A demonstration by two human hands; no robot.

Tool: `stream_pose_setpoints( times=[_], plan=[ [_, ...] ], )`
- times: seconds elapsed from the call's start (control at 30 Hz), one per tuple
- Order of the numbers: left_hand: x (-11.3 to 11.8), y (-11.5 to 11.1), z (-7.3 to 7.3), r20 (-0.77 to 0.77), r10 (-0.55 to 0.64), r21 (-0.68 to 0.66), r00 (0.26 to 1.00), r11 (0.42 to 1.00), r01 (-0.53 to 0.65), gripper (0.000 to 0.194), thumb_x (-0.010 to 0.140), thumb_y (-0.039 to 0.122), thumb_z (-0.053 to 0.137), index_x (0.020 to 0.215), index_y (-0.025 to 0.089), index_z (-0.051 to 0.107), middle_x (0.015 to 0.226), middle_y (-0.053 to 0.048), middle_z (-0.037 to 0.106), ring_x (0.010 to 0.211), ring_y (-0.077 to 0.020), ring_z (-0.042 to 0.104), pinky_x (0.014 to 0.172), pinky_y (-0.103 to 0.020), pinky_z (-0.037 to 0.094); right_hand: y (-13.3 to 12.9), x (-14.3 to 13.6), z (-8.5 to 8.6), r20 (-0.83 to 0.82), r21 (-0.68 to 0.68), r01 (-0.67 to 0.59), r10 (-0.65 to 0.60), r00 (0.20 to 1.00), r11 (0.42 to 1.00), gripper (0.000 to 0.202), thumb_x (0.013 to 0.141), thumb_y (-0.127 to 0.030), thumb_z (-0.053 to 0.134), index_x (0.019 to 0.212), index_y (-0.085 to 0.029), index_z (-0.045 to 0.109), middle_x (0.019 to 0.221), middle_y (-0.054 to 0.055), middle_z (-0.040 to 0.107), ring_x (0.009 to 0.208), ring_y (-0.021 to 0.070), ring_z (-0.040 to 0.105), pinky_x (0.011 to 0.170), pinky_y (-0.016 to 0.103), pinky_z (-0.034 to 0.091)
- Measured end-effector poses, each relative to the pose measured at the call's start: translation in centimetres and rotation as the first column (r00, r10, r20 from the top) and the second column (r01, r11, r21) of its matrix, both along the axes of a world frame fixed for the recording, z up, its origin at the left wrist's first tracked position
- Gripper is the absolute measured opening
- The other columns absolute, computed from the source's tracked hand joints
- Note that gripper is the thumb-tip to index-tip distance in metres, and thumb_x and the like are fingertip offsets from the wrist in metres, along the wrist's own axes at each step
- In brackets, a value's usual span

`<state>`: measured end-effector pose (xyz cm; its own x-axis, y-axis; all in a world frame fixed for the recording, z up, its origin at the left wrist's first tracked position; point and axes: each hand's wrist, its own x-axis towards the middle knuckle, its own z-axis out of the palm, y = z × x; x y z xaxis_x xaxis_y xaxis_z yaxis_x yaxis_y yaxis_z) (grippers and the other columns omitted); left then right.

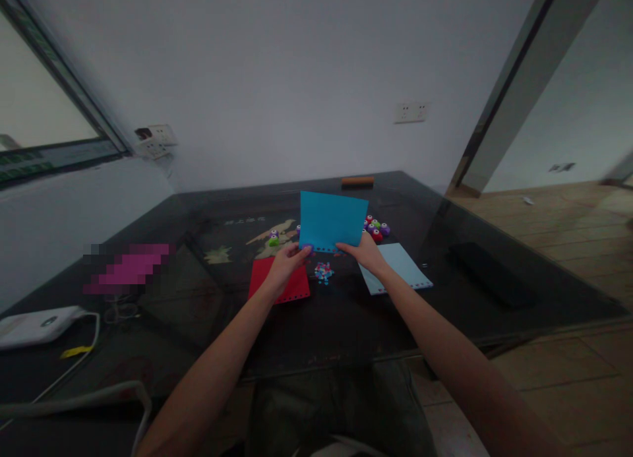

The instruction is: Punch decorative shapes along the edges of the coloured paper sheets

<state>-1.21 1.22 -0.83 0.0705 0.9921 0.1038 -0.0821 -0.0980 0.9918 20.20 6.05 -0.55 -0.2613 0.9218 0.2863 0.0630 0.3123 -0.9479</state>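
Observation:
A blue sheet (332, 219) with a row of holes along its lower edge is held up over the table. My left hand (291, 259) pinches its lower left corner, and my right hand (364, 249) pinches the lower right. Below the sheet lies a small pile of coloured paper bits (324, 272). A red sheet (291, 284), also punched along its near edge, rests under my left hand. Beneath my right forearm is a pale blue stack of paper (403, 266) with holes along one edge. Small round punches with eye shapes (376, 227) cluster behind my right hand.
On the dark table (346, 332), a black case (489, 272) lies at the right and a brown cylinder (357, 181) at the back. A pink item (133, 266), glasses (121, 310) and a white device (39, 326) with a cable are on the left.

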Motion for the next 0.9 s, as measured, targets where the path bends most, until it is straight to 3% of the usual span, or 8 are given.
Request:
stream_pose_setpoints(
  times=[0.9],
  plan=[
    [-0.09, 0.03, -0.18, -0.060, 0.030, 0.047, 0.998, 0.999, -0.027, 0.033, 0.072, 0.040, 0.066, 0.096, 0.017, 0.066, 0.095, -0.008, 0.068, 0.091, -0.0209, 0.061, 0.086, -0.037, 0.044, -0.14, -0.06, 0.17, 0.002, -0.013, 0.008, -0.008, 1.000, 1.000, 0.044, 0.067, -0.027, 0.071, 0.107, -0.014, 0.059, 0.091, 0.010, 0.070, 0.069, 0.0216, 0.068, 0.068, 0.037, 0.057]
  ],
)
